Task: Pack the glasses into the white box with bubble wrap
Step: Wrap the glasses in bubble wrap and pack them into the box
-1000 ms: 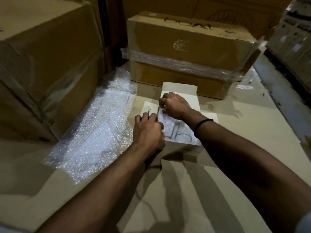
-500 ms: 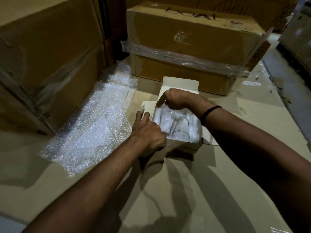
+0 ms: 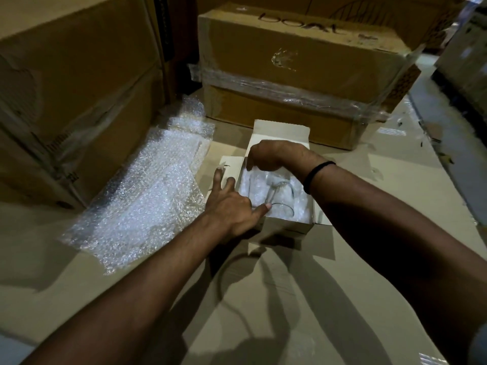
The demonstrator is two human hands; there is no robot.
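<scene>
- clear glasses [image 3: 279, 193] blur into the bubble wrap [image 3: 249, 184] lining the white box [image 3: 287, 227].
- right hand [image 3: 274, 156] arches over it, fingertips hidden; grip unclear.
- left hand [image 3: 229, 204] spread flat, thumb at a rim.

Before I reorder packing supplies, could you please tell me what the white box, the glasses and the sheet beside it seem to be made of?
White box: thin matte cardboard, creased folded flaps. Glasses: probably clear glass, see-through with bright rims. Sheet: glossy clear plastic bubble wrap, glinting bubbles.

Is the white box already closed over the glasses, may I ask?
No, the white box stands open on top, with the glasses visible inside it.
</scene>
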